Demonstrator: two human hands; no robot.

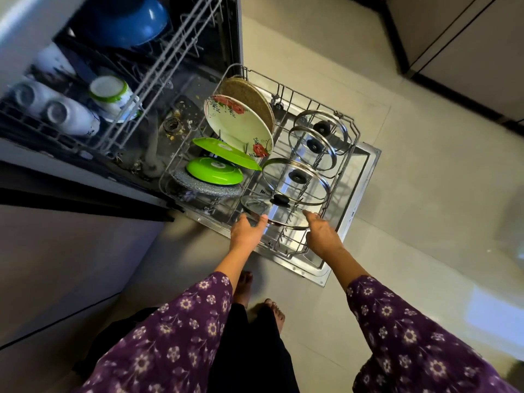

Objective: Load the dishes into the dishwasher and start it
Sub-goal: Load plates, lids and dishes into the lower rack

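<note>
- While the lower rack (295,252) is sitting pulled out over the open dishwasher door (365,177), both hands are working on a glass lid (286,215) at the rack's near end.
- Lid is leaning tilted, its black knob facing up and away, not yet fully upright.
- Three other lids (297,180) are standing on edge between the prongs just beyond it. Likely reason: edge-on storage is saving room and letting spray reach both faces.
- Plates (238,126) are filling the left row the same way.
- Left hand (248,228) is reaching forward and down, thumb lying against the lid's left rim. Fingers are hidden past the knuckles, so a grip cannot be told.
- Right hand (320,231) is lying relaxed and wide, forefinger stretched out and touching the right rim, steadying rather than gripping.
- Both arms are extending from above, one to each side of the lid.
- Judgement: lid is being seated into a slot. Pushing the rack in, closing the door and starting the wash are all remaining.
</note>
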